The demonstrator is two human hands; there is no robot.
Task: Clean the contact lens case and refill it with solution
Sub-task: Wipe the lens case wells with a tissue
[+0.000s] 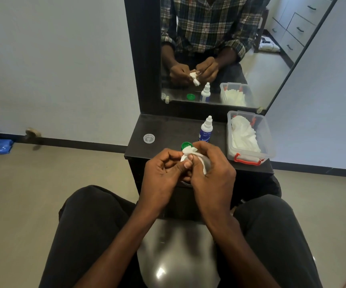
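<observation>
Head view: both hands [185, 173] pinch white tissue [190, 152] around the hidden case, orientation unclear

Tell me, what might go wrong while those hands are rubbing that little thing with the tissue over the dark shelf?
1. The clear cap lies loose and alone on the shelf, some way from the hands; it could be forgotten or knocked to the floor.
2. The green cap sits right behind the left hand and right hand, which work the tissue; a knuckle might nudge it.
3. The solution bottle stands upright close by and could tip.
</observation>
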